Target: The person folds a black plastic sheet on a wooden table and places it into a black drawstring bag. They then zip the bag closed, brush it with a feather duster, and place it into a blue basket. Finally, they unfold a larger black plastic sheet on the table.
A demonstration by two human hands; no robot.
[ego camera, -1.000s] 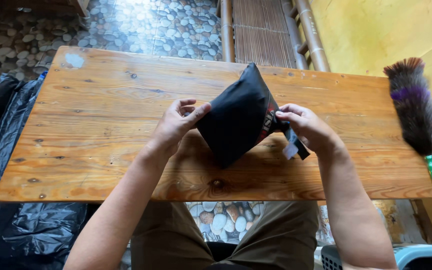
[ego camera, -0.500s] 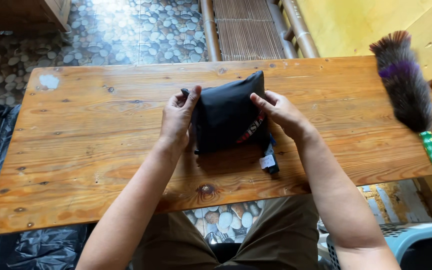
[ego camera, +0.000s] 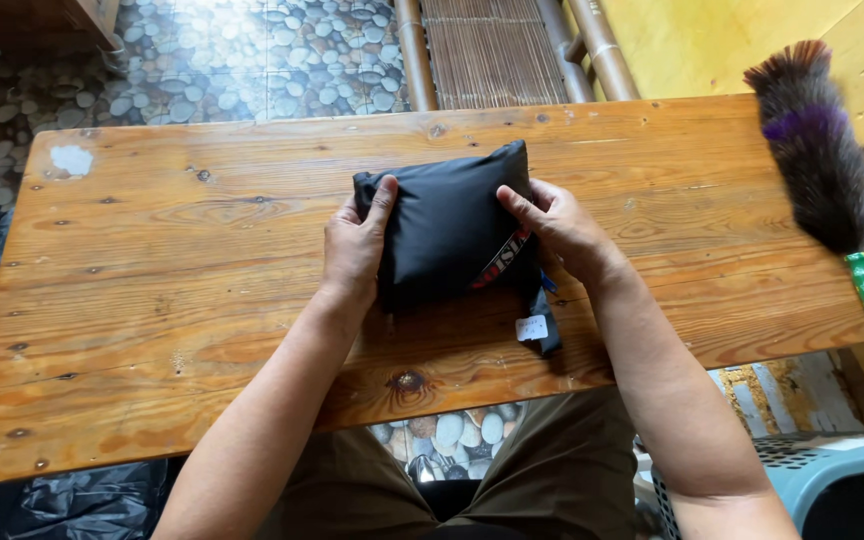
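Head view, looking down on a wooden table (ego camera: pixel 152 300) with knots and a pale patch at the far left corner.

Black fabric pouch (ego camera: pixel 447 225), square and puffy like a folded garment packed into its own bag, lies flat on the table near the middle, slightly toward the near edge. A red-and-white strip of trim shows on its near right part. A small white tag (ego camera: pixel 531 328) hangs off the pouch's near right corner and lies on the wood.

Left hand (ego camera: pixel 355 245): palm down on the pouch's left edge, fingers laid along the side, thumb resting on top of the fabric. Right hand (ego camera: pixel 557 228): against the right edge, fingers curled at the side, thumb on top pointing inward. Both hands press in on the pouch from opposite sides; neither lifts it.

Feather duster (ego camera: pixel 820 150), dark plumes with a purple band and a green-and-white patterned handle, lies at the table's far right, well apart from the hands.

Off the table: pebble-pattern floor (ego camera: pixel 252 50) beyond, black plastic sheeting (ego camera: pixel 62 500) at the near left, a light blue plastic basket (ego camera: pixel 832 470) at the near right.
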